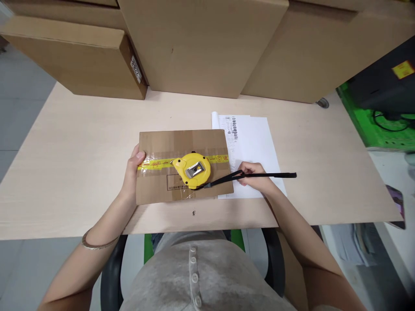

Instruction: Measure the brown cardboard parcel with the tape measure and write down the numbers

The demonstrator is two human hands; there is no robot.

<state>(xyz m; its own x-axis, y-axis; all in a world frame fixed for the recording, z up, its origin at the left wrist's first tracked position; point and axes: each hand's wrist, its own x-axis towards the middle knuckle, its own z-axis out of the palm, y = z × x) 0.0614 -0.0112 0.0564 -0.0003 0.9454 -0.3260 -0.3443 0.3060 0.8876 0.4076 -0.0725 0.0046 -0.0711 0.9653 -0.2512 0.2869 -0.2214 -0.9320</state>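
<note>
A flat brown cardboard box [155, 147] with yellow printed tape across it is in front of me, overlapping the paper's left side. My left hand [132, 166] grips its left edge, thumb on top and the other fingers mostly hidden. On the box lies a yellow tape measure [207, 166] with a metal clip facing up. From it a black wrist strap [223, 179] runs right to my right hand [253, 175], whose fingers are closed at the strap by the box's right edge. The strap's far end extends across my right wrist.
White printed sheets [256, 142] lie beneath my right hand on the pale table [81, 172]. Large cartons [201, 47] stand along the back, with a smaller carton [94, 60] at the left. A green crate [372, 134] and a phone [397, 203] are to the right.
</note>
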